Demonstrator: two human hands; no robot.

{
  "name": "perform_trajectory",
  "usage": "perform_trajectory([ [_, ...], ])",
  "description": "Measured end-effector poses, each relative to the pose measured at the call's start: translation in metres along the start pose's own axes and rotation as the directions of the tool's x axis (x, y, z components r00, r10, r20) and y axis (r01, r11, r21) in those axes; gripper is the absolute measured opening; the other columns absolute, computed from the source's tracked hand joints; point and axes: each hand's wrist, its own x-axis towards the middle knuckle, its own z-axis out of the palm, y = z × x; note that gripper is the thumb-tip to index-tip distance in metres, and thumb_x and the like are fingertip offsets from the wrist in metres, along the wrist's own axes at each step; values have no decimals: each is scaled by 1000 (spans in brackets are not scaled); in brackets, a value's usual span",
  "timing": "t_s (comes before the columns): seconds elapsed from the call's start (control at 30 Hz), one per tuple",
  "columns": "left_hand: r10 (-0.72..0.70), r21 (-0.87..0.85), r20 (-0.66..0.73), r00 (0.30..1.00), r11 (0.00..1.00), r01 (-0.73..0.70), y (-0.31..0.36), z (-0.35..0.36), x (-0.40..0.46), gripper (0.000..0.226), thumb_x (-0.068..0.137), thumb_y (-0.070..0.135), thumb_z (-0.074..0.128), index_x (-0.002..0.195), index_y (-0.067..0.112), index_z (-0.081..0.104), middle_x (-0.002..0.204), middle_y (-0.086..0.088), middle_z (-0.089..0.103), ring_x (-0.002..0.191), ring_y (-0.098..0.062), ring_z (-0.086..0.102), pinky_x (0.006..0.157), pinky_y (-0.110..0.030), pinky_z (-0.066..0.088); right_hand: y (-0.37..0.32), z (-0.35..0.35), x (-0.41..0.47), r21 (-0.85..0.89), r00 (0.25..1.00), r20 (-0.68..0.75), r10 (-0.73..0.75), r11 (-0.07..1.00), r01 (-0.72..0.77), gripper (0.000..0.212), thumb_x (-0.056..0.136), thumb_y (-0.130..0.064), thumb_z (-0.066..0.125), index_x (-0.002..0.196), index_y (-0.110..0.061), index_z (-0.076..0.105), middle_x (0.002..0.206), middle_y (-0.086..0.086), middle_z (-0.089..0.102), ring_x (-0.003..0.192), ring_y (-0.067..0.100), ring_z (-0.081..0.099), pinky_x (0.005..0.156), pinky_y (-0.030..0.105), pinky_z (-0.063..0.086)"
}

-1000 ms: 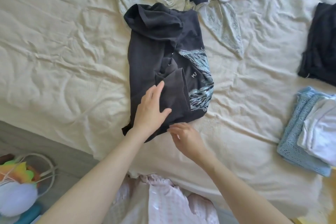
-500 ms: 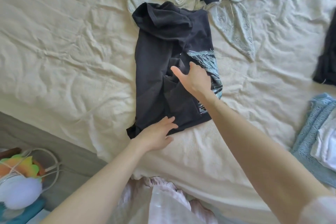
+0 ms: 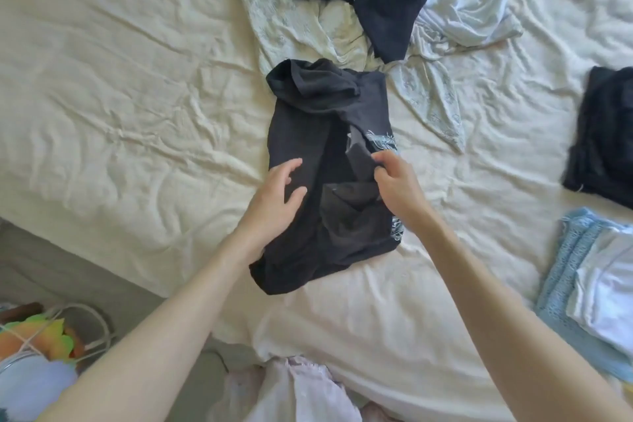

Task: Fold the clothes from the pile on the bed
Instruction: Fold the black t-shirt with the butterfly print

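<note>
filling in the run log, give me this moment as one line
step: folding | item: dark printed t-shirt on cream bedsheet | left hand: resting open on it | right hand: pinching a fold

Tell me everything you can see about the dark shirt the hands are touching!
The dark shirt looks like soft, charcoal cotton with a pale blue print peeking out along its right edge. It lies partly folded into a long strip on the cream bed sheet, with its top end bunched up and its sides turned in. The left hand rests open on its left half. The right hand pinches a loose fold near the middle. Its top edge touches the pale patterned cloth beyond it.
</note>
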Motion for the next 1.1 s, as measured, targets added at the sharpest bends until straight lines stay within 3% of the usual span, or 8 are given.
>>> perform_trajectory([
  [0.23,368,117,148,918,915,-386,105,-50,-3,61,93,14,56,145,32,30,155,12,21,141,-4,18,113,-26,20,-90,-55,-59,82,986,99,-137,988,129,24,96,-17,46,78,-29,57,75,-12,57,70,1,52,60,15,37],
  [0.3,394,141,172,903,897,-418,126,-58,-13,57,91,16,60,142,29,38,153,10,27,140,-5,21,114,-27,19,-121,-73,-79,-15,971,137,-197,979,201,13,92,-28,58,80,-28,62,71,-11,62,62,-5,56,55,9,40],
  [0.4,445,80,188,876,882,-465,153,-66,-34,49,87,16,65,134,19,50,140,7,46,131,-8,38,110,-25,29,-172,-98,-108,-24,946,135,-295,953,301,12,90,-16,62,81,-23,68,68,-12,66,63,-2,59,59,11,44],
  [0.53,436,-15,25,899,900,-436,182,-92,-66,35,91,14,60,126,16,59,119,4,64,110,-14,57,94,-24,45,-243,-116,-153,-45,883,71,-464,883,467,17,90,-22,62,96,-8,70,91,16,68,85,26,63,76,37,51],
  [0.67,442,86,-32,896,895,-438,196,-151,-96,29,93,8,55,121,13,61,105,6,65,96,-11,58,71,-4,42,-300,-123,-188,-8,828,-51,-559,829,559,12,89,-23,64,78,-29,67,73,-7,67,65,3,62,60,12,45],
  [0.73,449,169,0,893,881,-443,203,-187,-116,28,93,8,54,119,15,62,100,10,63,92,-7,56,66,-1,40,-326,-125,-203,15,807,-109,-580,811,585,12,89,-23,64,77,-27,67,74,-3,68,63,0,61,59,13,46],
  [0.9,483,348,-114,868,838,-420,218,-283,-169,14,90,11,55,100,6,63,88,-5,64,87,-24,59,74,-26,42,-389,-126,-233,52,738,-200,-644,745,665,10,86,-24,68,84,-15,72,85,14,71,71,21,66,73,38,55],
  [1.1,389,210,-240,889,915,-344,207,-352,-234,18,95,14,51,104,7,65,101,-12,68,98,-25,63,91,-35,47,-424,-112,-250,45,680,-299,-669,702,711,9,83,-26,71,75,-23,74,73,3,72,68,14,68,64,26,55],
])
